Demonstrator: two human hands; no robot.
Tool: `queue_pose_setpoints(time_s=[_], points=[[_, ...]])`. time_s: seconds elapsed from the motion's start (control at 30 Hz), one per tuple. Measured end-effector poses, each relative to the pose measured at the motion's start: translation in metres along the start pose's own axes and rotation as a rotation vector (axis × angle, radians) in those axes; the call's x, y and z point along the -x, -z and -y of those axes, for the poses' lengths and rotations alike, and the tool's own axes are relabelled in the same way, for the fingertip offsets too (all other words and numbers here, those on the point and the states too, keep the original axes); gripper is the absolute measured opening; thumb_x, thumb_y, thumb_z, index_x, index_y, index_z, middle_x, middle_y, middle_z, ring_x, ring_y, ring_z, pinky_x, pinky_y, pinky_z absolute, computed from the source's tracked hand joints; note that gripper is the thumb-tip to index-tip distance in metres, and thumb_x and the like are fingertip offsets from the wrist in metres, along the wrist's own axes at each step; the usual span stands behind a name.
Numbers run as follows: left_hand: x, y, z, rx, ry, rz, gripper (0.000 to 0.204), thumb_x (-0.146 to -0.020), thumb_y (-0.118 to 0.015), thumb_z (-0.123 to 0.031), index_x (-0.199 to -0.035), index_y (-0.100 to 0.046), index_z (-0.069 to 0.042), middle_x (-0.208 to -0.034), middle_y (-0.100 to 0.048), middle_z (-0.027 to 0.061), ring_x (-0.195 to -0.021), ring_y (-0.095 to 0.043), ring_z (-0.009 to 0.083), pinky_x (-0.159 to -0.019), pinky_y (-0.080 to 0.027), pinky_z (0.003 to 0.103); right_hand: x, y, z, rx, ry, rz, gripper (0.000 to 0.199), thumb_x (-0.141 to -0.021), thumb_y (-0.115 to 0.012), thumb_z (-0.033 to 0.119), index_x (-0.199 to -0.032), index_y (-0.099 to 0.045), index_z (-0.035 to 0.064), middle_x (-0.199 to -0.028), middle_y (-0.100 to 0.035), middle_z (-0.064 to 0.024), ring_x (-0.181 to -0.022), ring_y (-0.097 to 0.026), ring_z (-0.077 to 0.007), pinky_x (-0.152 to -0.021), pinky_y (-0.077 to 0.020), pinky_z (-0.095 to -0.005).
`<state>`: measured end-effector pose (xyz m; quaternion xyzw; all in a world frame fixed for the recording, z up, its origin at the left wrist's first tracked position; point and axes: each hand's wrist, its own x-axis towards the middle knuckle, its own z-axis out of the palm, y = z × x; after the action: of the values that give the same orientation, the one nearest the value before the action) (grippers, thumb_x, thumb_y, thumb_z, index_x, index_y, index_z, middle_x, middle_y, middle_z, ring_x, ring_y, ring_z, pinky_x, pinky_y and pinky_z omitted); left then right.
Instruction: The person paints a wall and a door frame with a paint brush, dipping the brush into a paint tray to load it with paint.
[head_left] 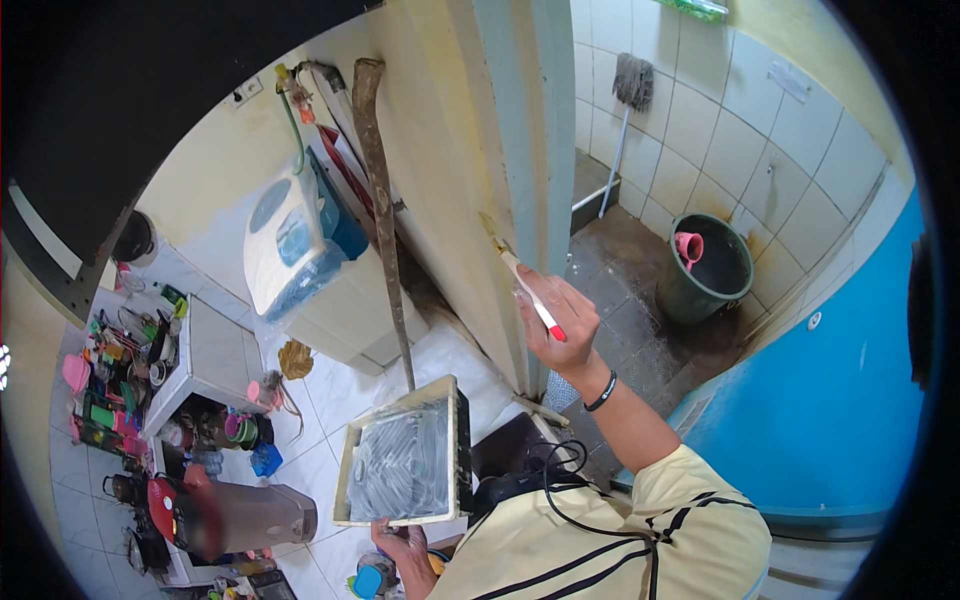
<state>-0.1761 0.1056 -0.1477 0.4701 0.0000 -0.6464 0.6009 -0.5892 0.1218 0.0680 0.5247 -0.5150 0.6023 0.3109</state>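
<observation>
My right hand is closed round the white, red-tipped handle of a paintbrush. The brush's bristles meet the yellowish wall close to the pale blue door frame. Low in front of me, my left hand grips the near edge of a paint tray, a cream rectangular tub with dark marks on its side. Streaky whitish-grey paint covers the tray's bottom. Part of my left hand's fingers is hidden beneath the tray.
A wooden pole leans on the wall beside a white washing machine. Crowded kitchenware and a red-lidded container are at left. Through the doorway are a green bucket with a pink dipper and a mop. A blue door stands right.
</observation>
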Motion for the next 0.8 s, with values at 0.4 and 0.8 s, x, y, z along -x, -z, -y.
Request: queue_pose_setpoints(time_s=[0.4, 0.8], points=[[-0.004, -0.009, 0.022, 0.093, 0.183, -0.087, 0.066, -0.059, -0.066, -0.014, -0.119, -0.045, 0.003, -0.118, -0.047, 0.0190, -0.106, -0.049, 0.0343, -0.102, -0.039, 0.064, 0.005, 0.004, 0.002, -0.030, -0.020, -0.020, 0.031, -0.077, -0.069, -0.007, -0.108, -0.065, -0.0070, -0.089, -0.069, -0.0181, -0.068, -0.065, -0.0309, -0.062, -0.0525, -0.0349], [-0.007, 0.008, 0.011, 0.110, 0.173, -0.126, 0.051, -0.063, -0.063, -0.016, -0.109, -0.047, -0.001, -0.117, -0.045, 0.0187, -0.109, -0.047, 0.0370, -0.098, -0.040, 0.066, -0.072, 0.062, 0.065, -0.320, 0.285, 0.305, 0.047, -0.065, -0.073, -0.001, -0.112, -0.065, 0.0012, -0.065, -0.056, -0.0067, -0.047, -0.050, -0.0196, -0.043, -0.0400, -0.0292]])
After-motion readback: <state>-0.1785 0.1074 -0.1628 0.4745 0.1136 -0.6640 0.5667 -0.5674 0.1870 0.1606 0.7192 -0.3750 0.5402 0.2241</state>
